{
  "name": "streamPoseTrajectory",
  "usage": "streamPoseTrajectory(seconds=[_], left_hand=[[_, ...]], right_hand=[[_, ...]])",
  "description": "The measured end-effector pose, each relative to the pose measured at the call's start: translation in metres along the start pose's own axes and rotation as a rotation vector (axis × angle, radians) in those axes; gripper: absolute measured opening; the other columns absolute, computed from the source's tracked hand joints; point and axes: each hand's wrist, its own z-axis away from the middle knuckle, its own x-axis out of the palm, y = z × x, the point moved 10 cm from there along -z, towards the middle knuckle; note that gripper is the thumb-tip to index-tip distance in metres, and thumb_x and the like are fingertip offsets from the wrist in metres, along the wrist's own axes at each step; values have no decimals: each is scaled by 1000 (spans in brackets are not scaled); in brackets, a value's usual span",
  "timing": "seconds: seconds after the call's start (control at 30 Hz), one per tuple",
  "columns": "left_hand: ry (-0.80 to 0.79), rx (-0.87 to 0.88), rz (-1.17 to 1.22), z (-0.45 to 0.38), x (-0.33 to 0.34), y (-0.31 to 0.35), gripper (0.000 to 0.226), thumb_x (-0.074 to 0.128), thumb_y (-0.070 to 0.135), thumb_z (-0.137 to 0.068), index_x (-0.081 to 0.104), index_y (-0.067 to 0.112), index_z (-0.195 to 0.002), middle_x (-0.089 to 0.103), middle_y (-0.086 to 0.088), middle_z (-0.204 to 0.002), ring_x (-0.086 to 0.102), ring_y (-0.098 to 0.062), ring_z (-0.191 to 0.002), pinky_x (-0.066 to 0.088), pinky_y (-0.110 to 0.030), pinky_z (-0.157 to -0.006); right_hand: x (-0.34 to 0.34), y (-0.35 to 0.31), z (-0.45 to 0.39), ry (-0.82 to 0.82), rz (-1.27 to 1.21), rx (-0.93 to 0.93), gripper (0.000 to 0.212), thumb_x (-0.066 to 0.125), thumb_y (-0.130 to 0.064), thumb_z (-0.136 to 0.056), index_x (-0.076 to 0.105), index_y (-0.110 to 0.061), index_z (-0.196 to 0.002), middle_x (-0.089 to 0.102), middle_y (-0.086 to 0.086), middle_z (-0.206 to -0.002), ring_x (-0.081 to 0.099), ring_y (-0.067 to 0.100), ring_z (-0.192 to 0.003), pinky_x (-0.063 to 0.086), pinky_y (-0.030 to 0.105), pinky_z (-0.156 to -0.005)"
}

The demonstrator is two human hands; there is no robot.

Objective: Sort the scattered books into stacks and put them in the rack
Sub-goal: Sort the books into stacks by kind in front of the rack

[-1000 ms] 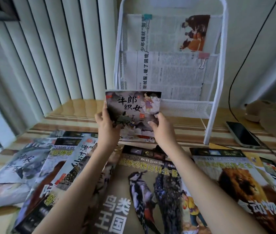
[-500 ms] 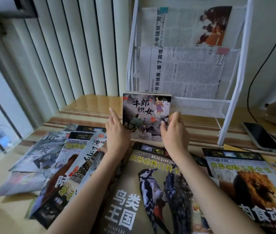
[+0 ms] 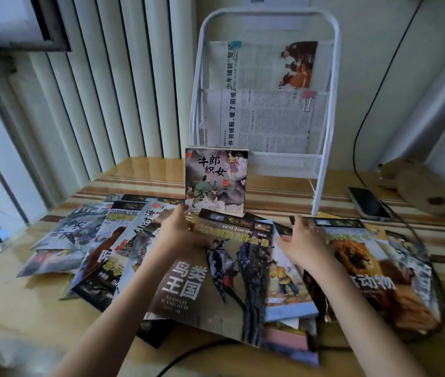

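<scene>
We see a small square book (image 3: 216,179) standing upright toward the counter's (image 3: 284,186) far edge, propped against the front of the white wire rack (image 3: 324,148); its grey, cloudy cover carries black brush characters and painted figures. Nearer us the other books lie scattered and overlapping on the counter: a large woodpecker book (image 3: 224,273) in the middle, a lion book (image 3: 365,265) to its right, a fan of darker covers (image 3: 101,240) to its left. Our left hand (image 3: 177,235) grips the woodpecker book's top left corner, fingers curled over the edge. Our right hand (image 3: 304,240) rests with spread, relaxed fingers on the covers beside the lion book. A phone (image 3: 369,204) lies toward the counter's right edge.
</scene>
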Motion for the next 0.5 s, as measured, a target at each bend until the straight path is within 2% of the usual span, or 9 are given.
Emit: streamPoseTrajectory(seconds=[0.03,0.1,0.17,0.27,0.33,0.4,0.47,0.5], left_hand=[[37,17,21,2,-3,5,86,88,18,-59,41,12,-131,62,-6,-110,54,-15,-90,43,-24,-73],[82,73,32,3,-6,19,83,88,15,-58,45,12,-128,61,-3,-108,54,-14,-91,43,-24,-74],[103,127,28,1,-8,30,77,87,16,-61,48,13,-128,58,-3,-114,54,-15,-97,44,-26,-79],[122,104,136,-7,-11,32,70,83,13,-68,50,13,-130,54,-3,-120,54,-17,-101,45,-30,-83],[48,-13,411,-10,-2,24,72,80,6,-70,47,14,-133,57,-8,-117,59,-24,-95,52,-35,-77],[-79,-121,640,-9,19,22,70,75,-1,-73,44,22,-131,62,-15,-108,65,-30,-83,58,-39,-65],[-144,-136,657,-6,34,26,68,70,-5,-77,43,31,-128,63,-16,-100,65,-28,-71,59,-36,-55],[-150,-123,628,-6,40,29,65,68,-6,-78,45,29,-127,63,-16,-99,65,-28,-69,59,-36,-54]], right_hand=[[8,15,0,-50,-9,58,77,34,-60,-91,3,-21,-150,6,15,-157,4,40,-143,12,62,-111],[16,31,3,-83,-32,105,73,28,-59,-94,2,-20,-150,-1,18,-157,-6,43,-142,6,64,-111],[20,34,7,-113,-28,79,71,25,-59,-94,3,-21,-150,-6,15,-157,-13,43,-141,0,65,-111],[21,37,6,-192,-9,47,83,29,-67,-89,0,-21,-151,-5,11,-159,-15,41,-142,0,62,-112],[20,41,3,-228,5,65,83,29,-68,-89,-2,-23,-151,-10,11,-158,-15,41,-142,2,61,-113],[16,41,2,-212,24,70,76,25,-66,-91,-1,-27,-151,-9,8,-159,-11,40,-143,4,63,-112],[10,41,0,-145,65,67,65,24,-57,-95,3,-29,-150,-1,5,-159,-1,38,-143,8,64,-110],[8,42,-1,-123,93,70,63,23,-56,-96,5,-29,-150,2,5,-159,2,38,-143,10,64,-109]])
